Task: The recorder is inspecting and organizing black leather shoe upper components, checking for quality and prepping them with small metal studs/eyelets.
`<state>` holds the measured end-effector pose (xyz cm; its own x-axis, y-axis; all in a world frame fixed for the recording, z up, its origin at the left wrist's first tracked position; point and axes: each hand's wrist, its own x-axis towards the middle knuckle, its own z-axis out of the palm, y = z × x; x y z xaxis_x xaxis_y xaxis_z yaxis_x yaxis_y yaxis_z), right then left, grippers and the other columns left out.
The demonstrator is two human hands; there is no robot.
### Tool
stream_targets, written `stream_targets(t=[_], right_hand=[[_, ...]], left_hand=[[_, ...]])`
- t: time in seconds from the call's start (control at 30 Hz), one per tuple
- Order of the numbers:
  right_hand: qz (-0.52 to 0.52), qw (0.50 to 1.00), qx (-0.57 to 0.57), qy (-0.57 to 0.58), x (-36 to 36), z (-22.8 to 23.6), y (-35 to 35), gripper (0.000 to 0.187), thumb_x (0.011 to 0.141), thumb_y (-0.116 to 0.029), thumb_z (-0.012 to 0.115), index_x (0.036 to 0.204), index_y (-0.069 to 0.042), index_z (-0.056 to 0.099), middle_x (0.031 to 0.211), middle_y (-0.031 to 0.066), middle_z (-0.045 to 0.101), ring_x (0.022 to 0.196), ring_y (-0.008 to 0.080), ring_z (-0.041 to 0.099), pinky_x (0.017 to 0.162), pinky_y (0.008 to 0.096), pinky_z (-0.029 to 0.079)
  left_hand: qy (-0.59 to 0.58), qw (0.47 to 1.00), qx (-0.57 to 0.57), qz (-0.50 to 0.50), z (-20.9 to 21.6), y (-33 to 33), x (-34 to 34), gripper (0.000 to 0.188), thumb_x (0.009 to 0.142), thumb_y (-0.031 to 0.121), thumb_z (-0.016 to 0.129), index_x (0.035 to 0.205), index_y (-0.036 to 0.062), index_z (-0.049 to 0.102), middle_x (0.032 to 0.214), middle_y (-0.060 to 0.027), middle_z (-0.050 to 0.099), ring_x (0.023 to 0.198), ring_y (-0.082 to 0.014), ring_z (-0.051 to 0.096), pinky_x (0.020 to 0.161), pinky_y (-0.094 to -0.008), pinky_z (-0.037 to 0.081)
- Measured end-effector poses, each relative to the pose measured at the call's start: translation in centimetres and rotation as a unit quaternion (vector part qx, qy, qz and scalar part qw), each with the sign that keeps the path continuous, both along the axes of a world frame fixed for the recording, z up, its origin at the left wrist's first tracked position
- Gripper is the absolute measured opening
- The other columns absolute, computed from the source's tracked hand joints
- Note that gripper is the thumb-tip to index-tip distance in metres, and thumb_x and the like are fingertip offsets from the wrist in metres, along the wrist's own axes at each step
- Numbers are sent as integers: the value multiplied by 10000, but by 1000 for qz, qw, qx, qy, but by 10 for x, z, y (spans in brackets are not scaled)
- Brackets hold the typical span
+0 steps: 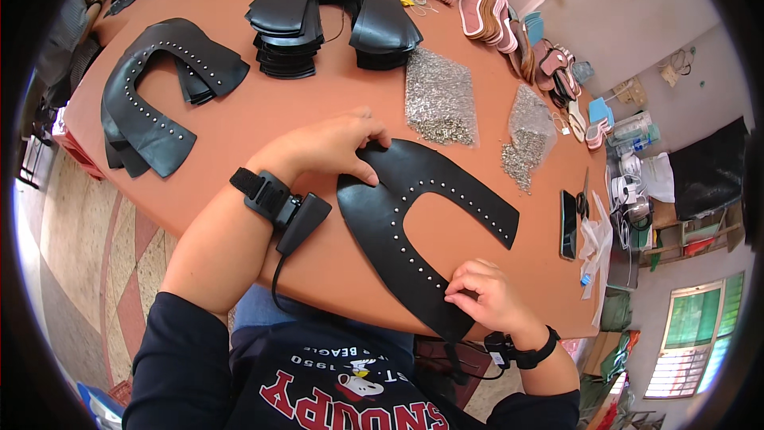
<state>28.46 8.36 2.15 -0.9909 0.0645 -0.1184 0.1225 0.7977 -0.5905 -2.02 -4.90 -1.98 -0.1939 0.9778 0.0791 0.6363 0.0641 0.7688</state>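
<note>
A black U-shaped leather piece (380, 219) lies on the brown table in front of me, with a row of silver studs along its inner edge. My left hand (338, 147) grips its far left edge, the thumb on top and the fingers curled at the rim. At the near right end of the piece, close to the last studs, my right hand (481, 295) is closed in a pinch. Whatever may be between those fingertips is too small to make out. Beyond the piece lies a clear bag of silver studs (439, 99).
Several studded leather pieces (119, 99) are piled at the left; a taller stack of plain black ones (298, 0) stands behind. A second stud bag (529, 123), a phone (567, 224) and scissors (583, 203) lie at the right. Shoe parts (481, 16) line the far edge.
</note>
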Motion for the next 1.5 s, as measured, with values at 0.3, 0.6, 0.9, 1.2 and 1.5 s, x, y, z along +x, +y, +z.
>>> stream_targets(t=[0.3,0.6,0.9,1.2,1.5], right_hand=[[-23,997,-50,-55,-7,-3,7,94,715,-73,704,741,-44,619,737,47,590,721,218,570,647,332,449],[-32,964,-25,-261,-40,6,15,148,680,-120,753,722,-32,642,704,89,641,639,209,619,578,326,470],[-75,976,-158,-131,-30,19,44,115,735,-99,724,789,-19,663,716,50,633,654,111,583,613,264,469],[-291,953,-80,24,-40,-24,144,83,784,-39,661,843,14,636,751,23,604,669,94,546,615,247,454],[-209,968,88,106,-45,-26,126,60,802,-27,620,819,-3,568,757,55,559,663,123,532,607,259,445]], left_hand=[[-4,1000,-7,3,-3,1,-2,529,608,207,820,1058,40,599,974,-84,509,849,-213,524,750,-323,458],[15,1000,0,1,-5,1,-2,526,608,216,821,1053,47,599,954,-73,500,835,-201,520,734,-309,459],[-13,1000,-2,27,-2,3,4,510,627,202,813,1054,31,593,962,-129,547,868,-261,567,777,-349,475],[1,1000,18,21,2,2,4,572,605,139,817,1110,21,576,936,-94,558,797,-205,536,731,-322,474],[-42,996,58,57,-4,3,9,398,676,60,759,1031,26,581,856,-65,560,755,-175,543,683,-310,469]])
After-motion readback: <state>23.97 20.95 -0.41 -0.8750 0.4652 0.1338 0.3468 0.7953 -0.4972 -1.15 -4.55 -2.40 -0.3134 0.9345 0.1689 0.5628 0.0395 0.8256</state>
